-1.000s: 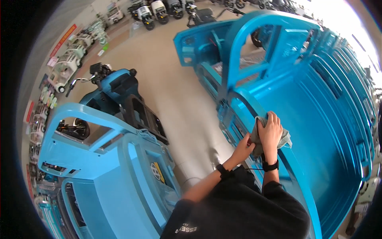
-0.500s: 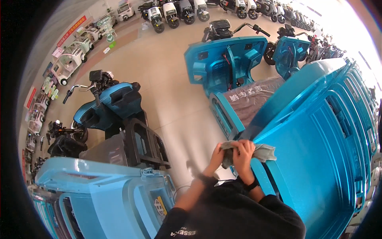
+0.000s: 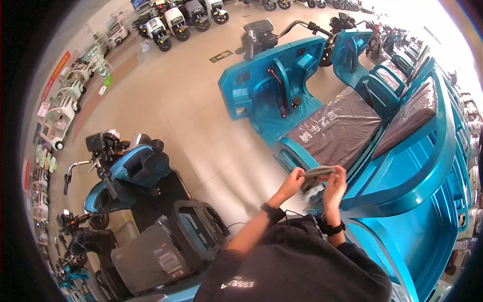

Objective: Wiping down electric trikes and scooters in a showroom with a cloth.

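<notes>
A crumpled grey-green cloth (image 3: 316,176) is stretched between my two hands, in front of my body. My left hand (image 3: 293,182) pinches its left edge and my right hand (image 3: 335,187) grips its right end, partly hiding it. Just beyond my hands stands a teal cargo tricycle. Its seat (image 3: 337,128) is wrapped in clear plastic, and its curved rail (image 3: 402,199) runs past my right hand. I cannot tell whether the cloth touches the tricycle's side.
To the left stands a blue tricycle (image 3: 136,168) with a dark seat (image 3: 151,256). Tiled floor (image 3: 216,151) lies between the two vehicles. The teal cargo bed (image 3: 402,251) is at my right. Scooters (image 3: 176,22) line the far side, with more tricycles beyond the teal one.
My view has shifted forward along the teal tricycle, showing more of its seat. My hands have moved from the cargo bed's corner toward the seat, and the cloth is now spread between them.
</notes>
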The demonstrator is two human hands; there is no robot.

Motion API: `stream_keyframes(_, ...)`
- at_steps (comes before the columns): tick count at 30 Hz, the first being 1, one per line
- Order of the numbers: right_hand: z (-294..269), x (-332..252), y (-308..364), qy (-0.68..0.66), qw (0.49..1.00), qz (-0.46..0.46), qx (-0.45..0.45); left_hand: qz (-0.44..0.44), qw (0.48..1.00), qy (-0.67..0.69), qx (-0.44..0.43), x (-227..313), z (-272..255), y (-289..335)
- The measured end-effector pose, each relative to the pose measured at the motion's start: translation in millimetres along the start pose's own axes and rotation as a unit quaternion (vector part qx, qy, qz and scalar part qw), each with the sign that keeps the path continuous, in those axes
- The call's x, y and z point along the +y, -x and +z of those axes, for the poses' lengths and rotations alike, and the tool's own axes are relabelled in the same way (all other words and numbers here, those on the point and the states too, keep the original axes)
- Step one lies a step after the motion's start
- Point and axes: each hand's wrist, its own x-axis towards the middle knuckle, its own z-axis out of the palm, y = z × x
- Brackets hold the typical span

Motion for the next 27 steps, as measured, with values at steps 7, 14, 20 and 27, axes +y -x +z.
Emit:
stream_keyframes(7, 16.4, -7.8, -15.8, 0.280, 0.950, -0.135, 0.036, -0.060, 0.991, -0.050, -0.111, 6.8, -11.5, -23.5)
stream_keyframes(14, 65.4, 94.0, -26.6, 0.550, 0.811, -0.181, -0.077, -0.096, 0.977, -0.156, -0.106, -32.4, -59.4, -36.1)
stream_keyframes(20, 143.3, 91.0, -73.3, 0.515, 0.841, -0.138, -0.091, -0.136, 0.969, -0.195, -0.069, -30.5, -117.6, -87.5)
stream_keyframes(27, 259.7, 145.0, -124.1, 0.265, 0.920, -0.090, -0.274, -0.095, 0.945, -0.310, -0.040, -31.2, -229.4, -153.3)
